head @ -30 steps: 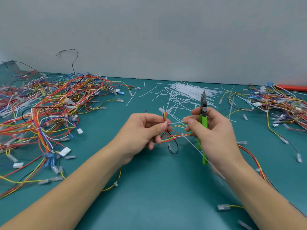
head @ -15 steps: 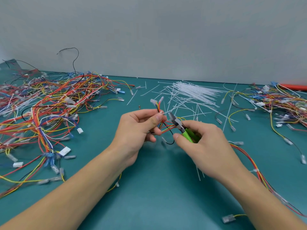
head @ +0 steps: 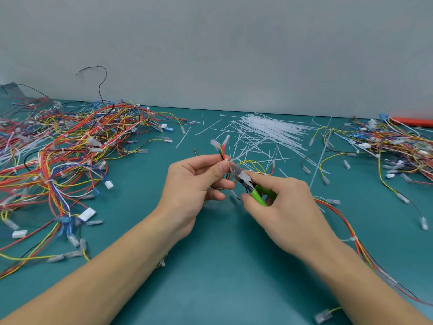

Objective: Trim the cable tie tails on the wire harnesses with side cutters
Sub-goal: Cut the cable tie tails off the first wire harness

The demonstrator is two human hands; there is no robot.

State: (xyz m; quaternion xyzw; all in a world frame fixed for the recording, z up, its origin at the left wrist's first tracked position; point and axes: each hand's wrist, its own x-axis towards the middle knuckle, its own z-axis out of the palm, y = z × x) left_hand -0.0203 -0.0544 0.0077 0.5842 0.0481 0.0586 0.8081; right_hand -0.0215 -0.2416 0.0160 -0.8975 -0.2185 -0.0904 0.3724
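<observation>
The work surface is a teal mat (head: pixel 210 289) set against a plain grey wall (head: pixel 234 43). A large tangle of red, yellow, blue and black wire harnesses (head: pixel 65 165) covers the left part of the mat, with white connectors and clear terminal sleeves at the wire ends. A second, smaller tangle (head: pixel 393 148) lies at the right edge, beside an orange object (head: pixel 414 121) that is only partly in view. Loose white cable ties (head: pixel 269 132) lie fanned out behind the hands, near the wall, and several of them extend toward the working zone. The left hand (head: pixel 194 184) holds one harness (head: pixel 223 158) above the mat, thumb and forefinger pinching the bundle just below its white connector ends, which point upward; the rest of this harness passes behind both hands and trails along the mat to the right. The right hand (head: pixel 281 207) grips the green handles of the side cutters (head: pixel 248 181), fingers curled around them. The metal nose points up and to the left, with its tip at the pinch point, touching or just beside the left thumb. Whether the blades are closed on a tie tail cannot be determined, as the tip is small and partly masked by the wires.
</observation>
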